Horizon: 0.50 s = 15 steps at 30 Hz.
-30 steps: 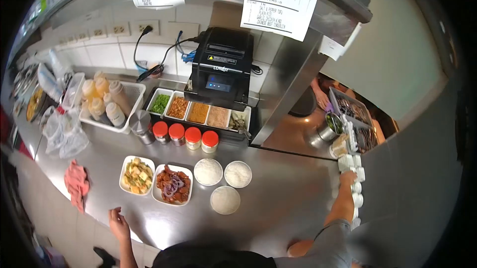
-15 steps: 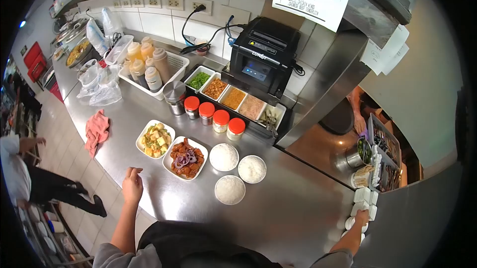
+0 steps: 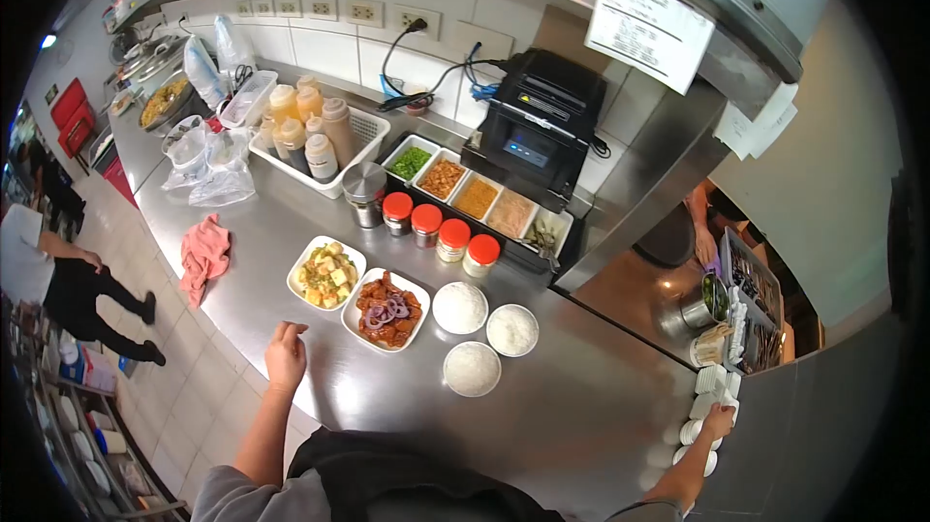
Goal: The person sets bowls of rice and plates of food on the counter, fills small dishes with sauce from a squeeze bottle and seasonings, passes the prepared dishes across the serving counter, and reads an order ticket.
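My left hand [image 3: 286,355] hovers over the front edge of the steel counter [image 3: 387,415], fingers loosely curled and apart, holding nothing. My right hand [image 3: 718,420] is at the far right, on the small white dishes [image 3: 694,432] stacked there; its fingertips are too small to make out. Between the hands stand a square dish of tofu cubes [image 3: 327,275], a square dish of glazed meat topped with onion rings [image 3: 387,311], and three bowls of white rice [image 3: 460,308].
Behind are red-lidded jars [image 3: 452,240], a topping rack [image 3: 475,195], a black printer [image 3: 539,125] and a basket of bottles [image 3: 363,139]. A pink cloth [image 3: 204,259] lies left. One person [image 3: 73,275] walks at left; another person's hand [image 3: 705,246] shows through the opening.
The view has swung left, so the counter items appear further right. Another person has come into view at the left. My right hand remains by the small white dishes.
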Available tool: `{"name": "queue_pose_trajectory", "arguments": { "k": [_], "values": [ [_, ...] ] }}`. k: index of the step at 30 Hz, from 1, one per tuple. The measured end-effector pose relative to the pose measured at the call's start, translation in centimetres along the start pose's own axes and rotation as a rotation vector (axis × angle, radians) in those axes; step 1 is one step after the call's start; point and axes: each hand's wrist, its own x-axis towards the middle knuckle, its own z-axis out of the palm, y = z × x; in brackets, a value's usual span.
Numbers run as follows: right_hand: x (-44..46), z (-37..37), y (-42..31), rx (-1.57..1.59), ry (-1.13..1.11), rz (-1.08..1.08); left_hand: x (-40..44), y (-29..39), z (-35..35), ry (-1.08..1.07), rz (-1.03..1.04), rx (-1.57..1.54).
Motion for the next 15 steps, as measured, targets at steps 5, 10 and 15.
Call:
{"name": "queue_pose_trajectory", "arguments": {
  "k": [5, 10, 15],
  "values": [
    [-3.5, -3.7, -3.1, 0.361, 0.147, 0.078, 0.6, -2.4, -0.3, 0.068, 0.054, -0.053],
    [-11.1, -10.1, -11.7, 0.818, 0.121, -0.111, 1.6, -5.6, -3.1, 0.069, -0.045, -0.129],
    [-32.7, -25.0, -32.5, 1.322, -0.269, -0.396, 4.8, -7.8, -4.0, -0.074, 0.164, -0.277]
  ]
}}
